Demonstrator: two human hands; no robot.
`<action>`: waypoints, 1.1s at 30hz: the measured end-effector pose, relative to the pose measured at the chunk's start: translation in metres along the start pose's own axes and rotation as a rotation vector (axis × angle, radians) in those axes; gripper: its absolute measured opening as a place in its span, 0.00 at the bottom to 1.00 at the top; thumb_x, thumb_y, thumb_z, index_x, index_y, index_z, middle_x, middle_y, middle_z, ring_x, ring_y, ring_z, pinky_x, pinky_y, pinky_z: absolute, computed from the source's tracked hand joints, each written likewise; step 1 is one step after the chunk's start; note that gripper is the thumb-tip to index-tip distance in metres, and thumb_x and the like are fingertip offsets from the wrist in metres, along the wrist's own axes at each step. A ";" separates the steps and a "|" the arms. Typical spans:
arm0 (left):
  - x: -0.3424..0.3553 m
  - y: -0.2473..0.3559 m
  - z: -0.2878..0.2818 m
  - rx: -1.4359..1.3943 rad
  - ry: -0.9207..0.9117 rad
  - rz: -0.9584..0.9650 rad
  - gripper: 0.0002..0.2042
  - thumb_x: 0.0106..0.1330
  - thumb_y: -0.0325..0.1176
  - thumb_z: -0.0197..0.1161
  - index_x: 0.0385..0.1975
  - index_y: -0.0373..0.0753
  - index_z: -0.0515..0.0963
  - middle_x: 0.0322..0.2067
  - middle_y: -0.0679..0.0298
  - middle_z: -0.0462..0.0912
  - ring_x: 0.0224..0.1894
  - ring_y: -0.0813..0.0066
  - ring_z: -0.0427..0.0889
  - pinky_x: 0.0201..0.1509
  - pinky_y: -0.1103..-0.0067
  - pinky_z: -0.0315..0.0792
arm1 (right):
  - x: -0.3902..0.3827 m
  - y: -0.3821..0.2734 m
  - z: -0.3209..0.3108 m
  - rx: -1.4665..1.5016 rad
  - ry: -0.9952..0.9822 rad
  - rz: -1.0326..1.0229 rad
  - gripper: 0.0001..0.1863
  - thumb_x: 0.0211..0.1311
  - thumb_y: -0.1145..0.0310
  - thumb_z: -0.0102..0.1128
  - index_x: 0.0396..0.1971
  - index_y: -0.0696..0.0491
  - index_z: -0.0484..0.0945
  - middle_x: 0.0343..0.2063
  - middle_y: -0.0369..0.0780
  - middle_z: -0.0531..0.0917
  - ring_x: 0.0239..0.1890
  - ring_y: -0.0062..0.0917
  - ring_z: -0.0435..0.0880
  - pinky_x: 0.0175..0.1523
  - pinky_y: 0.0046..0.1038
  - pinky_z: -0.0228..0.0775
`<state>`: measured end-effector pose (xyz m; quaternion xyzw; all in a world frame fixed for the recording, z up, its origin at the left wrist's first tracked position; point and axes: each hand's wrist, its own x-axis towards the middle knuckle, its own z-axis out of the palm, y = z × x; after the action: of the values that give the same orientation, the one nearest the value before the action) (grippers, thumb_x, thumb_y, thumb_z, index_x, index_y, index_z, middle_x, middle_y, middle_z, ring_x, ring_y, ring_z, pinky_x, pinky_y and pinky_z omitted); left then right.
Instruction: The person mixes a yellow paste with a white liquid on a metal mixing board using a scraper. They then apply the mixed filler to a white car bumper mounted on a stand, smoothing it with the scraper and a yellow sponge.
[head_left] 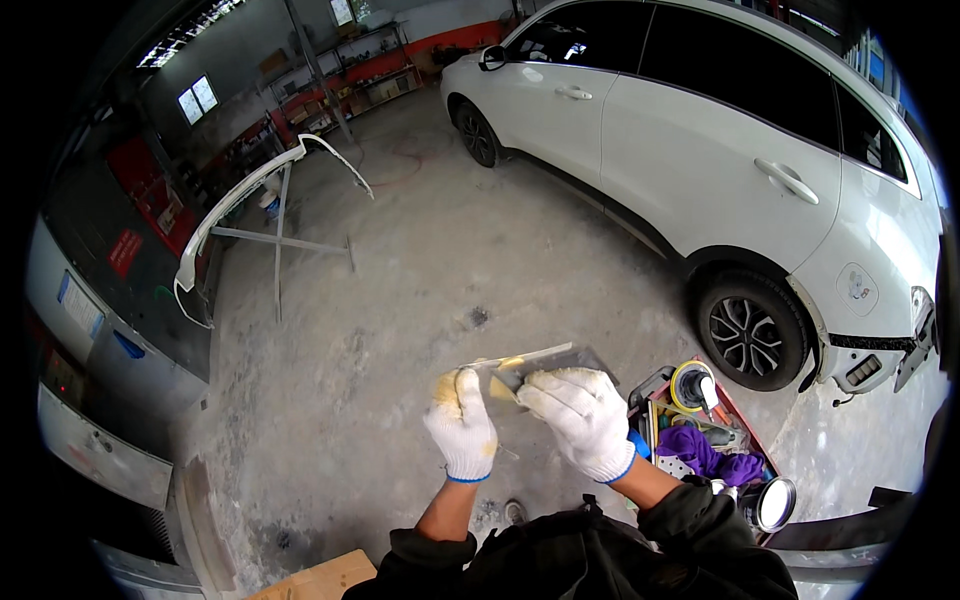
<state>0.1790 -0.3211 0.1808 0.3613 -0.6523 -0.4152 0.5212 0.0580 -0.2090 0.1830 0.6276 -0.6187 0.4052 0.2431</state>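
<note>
Both my hands wear white knitted gloves, and the left one has yellow stains at the thumb and fingers. My left hand [463,425] is closed on the left end of a thin flat mixing board [541,357], held level in front of me. Dabs of yellow putty [511,362] lie along it. My right hand [582,420] is closed on a putty scraper whose blade [503,388], smeared with yellow, points left toward my left thumb. The glove hides the scraper's handle and part of the board's right side.
To my right stands a red tool cart [742,420] holding a purple cloth [708,455], a yellow-rimmed round tool [692,386] and a can [772,505]. Beyond it is a white car [660,150]. A bumper [228,207] hangs on a metal stand [281,240] at left. Cardboard [325,577] lies below.
</note>
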 end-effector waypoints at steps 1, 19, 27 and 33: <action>0.000 0.002 0.002 -0.024 0.012 0.021 0.11 0.73 0.31 0.54 0.38 0.30 0.81 0.32 0.59 0.86 0.35 0.74 0.82 0.44 0.76 0.75 | -0.002 -0.003 0.004 0.010 0.001 -0.024 0.23 0.44 0.70 0.61 0.46 0.45 0.84 0.48 0.32 0.83 0.48 0.26 0.80 0.49 0.29 0.74; 0.007 -0.008 -0.021 0.190 -0.135 0.229 0.09 0.70 0.32 0.57 0.36 0.34 0.82 0.25 0.53 0.83 0.26 0.58 0.83 0.33 0.71 0.75 | 0.036 0.008 -0.030 0.624 0.032 0.369 0.11 0.61 0.72 0.62 0.43 0.55 0.84 0.43 0.41 0.86 0.45 0.32 0.85 0.52 0.28 0.76; 0.009 0.007 -0.018 0.001 -0.062 0.132 0.10 0.71 0.31 0.56 0.34 0.30 0.80 0.29 0.61 0.84 0.33 0.75 0.80 0.41 0.77 0.74 | 0.015 0.039 -0.019 0.217 -0.258 0.208 0.14 0.56 0.70 0.64 0.43 0.50 0.84 0.41 0.39 0.85 0.41 0.32 0.84 0.50 0.31 0.77; 0.006 0.000 -0.003 0.006 0.075 0.111 0.10 0.71 0.31 0.56 0.36 0.31 0.82 0.29 0.58 0.85 0.30 0.71 0.82 0.39 0.75 0.75 | 0.000 -0.010 0.006 -0.009 -0.004 -0.104 0.22 0.47 0.70 0.61 0.46 0.44 0.84 0.47 0.31 0.82 0.49 0.25 0.79 0.52 0.30 0.74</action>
<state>0.1803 -0.3268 0.1838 0.3414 -0.6526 -0.3700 0.5663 0.0688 -0.2130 0.1810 0.6588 -0.5874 0.3881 0.2653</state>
